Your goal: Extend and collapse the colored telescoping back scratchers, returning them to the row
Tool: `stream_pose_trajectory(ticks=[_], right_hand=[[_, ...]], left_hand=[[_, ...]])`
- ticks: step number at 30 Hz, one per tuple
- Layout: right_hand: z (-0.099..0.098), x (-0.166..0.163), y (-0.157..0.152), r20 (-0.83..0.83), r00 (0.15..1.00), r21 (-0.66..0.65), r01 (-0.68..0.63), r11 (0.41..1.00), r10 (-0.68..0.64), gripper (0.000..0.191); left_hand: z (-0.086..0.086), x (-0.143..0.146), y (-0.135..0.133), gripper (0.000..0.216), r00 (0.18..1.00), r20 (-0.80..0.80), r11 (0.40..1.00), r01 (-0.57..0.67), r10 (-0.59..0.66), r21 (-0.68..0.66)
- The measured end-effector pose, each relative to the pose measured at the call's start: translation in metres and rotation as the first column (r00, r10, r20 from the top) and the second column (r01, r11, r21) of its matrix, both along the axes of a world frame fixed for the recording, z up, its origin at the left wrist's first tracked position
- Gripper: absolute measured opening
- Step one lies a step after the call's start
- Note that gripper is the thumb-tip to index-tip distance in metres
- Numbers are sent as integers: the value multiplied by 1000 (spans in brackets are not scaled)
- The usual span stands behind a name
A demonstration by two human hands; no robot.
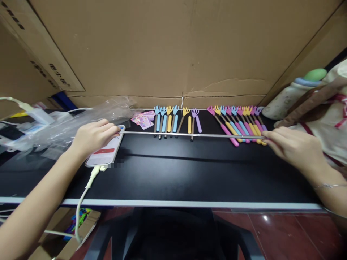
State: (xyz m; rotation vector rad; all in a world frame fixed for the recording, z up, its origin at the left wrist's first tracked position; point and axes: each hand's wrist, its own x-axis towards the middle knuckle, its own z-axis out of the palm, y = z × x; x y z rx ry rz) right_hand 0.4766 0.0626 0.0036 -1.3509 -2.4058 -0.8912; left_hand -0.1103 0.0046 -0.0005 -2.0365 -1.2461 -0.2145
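A thin telescopic metal rod [199,135] stretches level across the desk between my two hands, drawn out long. My left hand [94,138] is closed in a pinch on its thinner left end, above a phone [107,153]. The thicker right end is gripped by the fingers of my right hand [296,148]. Behind the rod lie several back scratchers with blue, yellow and purple claw heads [176,109], with loose coloured handles [198,124] between them. To the right is a row of back scratchers with pink, yellow and blue handles [230,135], partly crossed by the rod.
Clear plastic bags [78,117] and a charger cable lie at the left. Small pink and purple cards [145,119] are by the cardboard wall [189,47]. A pale bottle with a green lid [287,95] leans at the right. A chair [173,231] stands below the desk edge.
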Motion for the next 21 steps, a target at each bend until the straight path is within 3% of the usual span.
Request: stream_pose_trajectory(ticks=[3, 9, 17, 21], right_hand=[[0, 0, 0, 4, 1000, -3, 9, 1000, -9, 37], [1, -1, -2, -1, 1000, 9, 15, 1000, -15, 40], [3, -5, -3, 10, 999, -14, 48, 999, -48, 43], [2, -4, 0, 52, 997, -31, 53, 998, -51, 40]], left_hand=[[-3, 2, -1, 31, 998, 62, 999, 19, -16, -33], [1, 5, -6, 30, 999, -16, 1000, -29, 29, -8], [4, 9, -8, 42, 955, 291, 992, -16, 53, -127], [2, 10, -9, 42, 977, 211, 995, -15, 35, -98]])
